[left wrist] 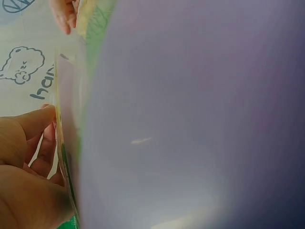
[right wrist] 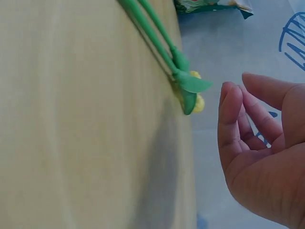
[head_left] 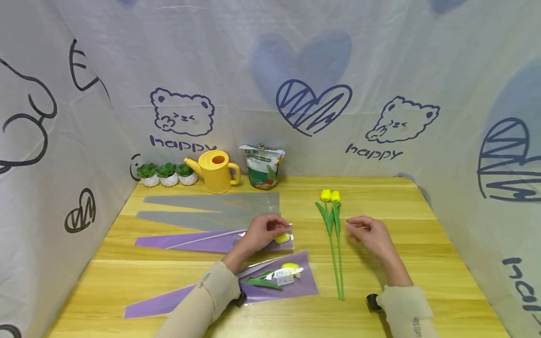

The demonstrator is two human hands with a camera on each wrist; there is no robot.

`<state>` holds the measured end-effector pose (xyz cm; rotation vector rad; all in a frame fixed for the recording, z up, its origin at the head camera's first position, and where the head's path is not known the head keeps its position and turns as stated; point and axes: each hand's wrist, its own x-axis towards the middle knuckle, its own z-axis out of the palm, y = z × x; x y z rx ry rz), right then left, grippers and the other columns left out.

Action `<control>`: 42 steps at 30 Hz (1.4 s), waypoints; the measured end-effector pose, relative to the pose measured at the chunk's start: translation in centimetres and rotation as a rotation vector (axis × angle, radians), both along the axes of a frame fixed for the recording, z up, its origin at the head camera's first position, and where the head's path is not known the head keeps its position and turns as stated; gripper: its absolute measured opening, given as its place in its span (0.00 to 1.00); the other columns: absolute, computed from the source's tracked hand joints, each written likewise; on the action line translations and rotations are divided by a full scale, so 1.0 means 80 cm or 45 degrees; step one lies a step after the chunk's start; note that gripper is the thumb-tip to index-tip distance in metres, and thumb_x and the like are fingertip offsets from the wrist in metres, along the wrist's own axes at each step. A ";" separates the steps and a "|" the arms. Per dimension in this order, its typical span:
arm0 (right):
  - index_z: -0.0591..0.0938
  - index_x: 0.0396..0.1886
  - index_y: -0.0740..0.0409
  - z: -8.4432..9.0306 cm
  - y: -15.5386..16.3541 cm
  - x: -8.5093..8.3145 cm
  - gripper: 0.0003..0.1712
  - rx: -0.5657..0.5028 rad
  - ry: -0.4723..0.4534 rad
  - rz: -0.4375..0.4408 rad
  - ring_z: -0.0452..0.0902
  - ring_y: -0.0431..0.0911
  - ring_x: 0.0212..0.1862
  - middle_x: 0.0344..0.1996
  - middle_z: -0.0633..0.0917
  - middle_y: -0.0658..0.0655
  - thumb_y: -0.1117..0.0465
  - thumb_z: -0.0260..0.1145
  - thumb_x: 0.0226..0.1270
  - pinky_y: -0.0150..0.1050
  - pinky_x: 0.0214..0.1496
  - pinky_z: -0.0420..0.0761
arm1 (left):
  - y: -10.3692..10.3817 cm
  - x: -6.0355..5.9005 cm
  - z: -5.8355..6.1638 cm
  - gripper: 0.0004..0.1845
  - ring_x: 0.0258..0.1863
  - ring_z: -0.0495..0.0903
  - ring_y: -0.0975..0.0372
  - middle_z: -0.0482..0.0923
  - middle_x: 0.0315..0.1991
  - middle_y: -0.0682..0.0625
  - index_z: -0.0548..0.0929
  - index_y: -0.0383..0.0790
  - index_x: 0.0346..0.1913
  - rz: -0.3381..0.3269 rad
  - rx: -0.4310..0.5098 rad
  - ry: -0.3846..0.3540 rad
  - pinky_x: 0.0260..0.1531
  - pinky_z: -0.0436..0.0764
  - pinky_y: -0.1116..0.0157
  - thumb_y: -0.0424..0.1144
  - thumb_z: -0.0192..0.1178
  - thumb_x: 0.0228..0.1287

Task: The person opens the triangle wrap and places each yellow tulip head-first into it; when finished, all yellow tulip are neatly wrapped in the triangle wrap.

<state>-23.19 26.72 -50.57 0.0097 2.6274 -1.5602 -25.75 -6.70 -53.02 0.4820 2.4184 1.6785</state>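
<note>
My left hand [head_left: 266, 231] is loosely bent over the opening of a purple flower sleeve [head_left: 186, 241], beside its yellow tulip head [head_left: 282, 238]. Nothing shows clearly in its fingers; in the left wrist view the fingertips come up to the sleeve's edge, and contact is unclear. Below it lies another purple sleeve [head_left: 291, 293] with a yellow artificial tulip [head_left: 264, 282] inside. My right hand [head_left: 369, 234], fingers loosely curled and holding nothing, hovers right of two artificial tulips [head_left: 334, 225] lying side by side. Their green stems and leaves [right wrist: 193, 82] also show in the right wrist view.
Two grey sleeves [head_left: 181, 219] lie flat behind the purple ones. Along the back stand several potted succulents [head_left: 167, 174], a yellow watering can [head_left: 215, 173] and a clipped green-and-white bag [head_left: 262, 168]. A printed cloth [head_left: 253, 70] hangs around the wooden table [head_left: 401, 202].
</note>
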 end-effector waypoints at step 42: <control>0.85 0.48 0.73 -0.034 -0.031 -0.015 0.15 -0.118 -0.377 -0.074 0.86 0.43 0.29 0.33 0.88 0.60 0.63 0.70 0.71 0.36 0.34 0.88 | -0.004 -0.004 -0.011 0.13 0.35 0.80 0.66 0.87 0.39 0.43 0.88 0.34 0.46 -0.024 -0.009 -0.052 0.37 0.80 0.72 0.25 0.74 0.58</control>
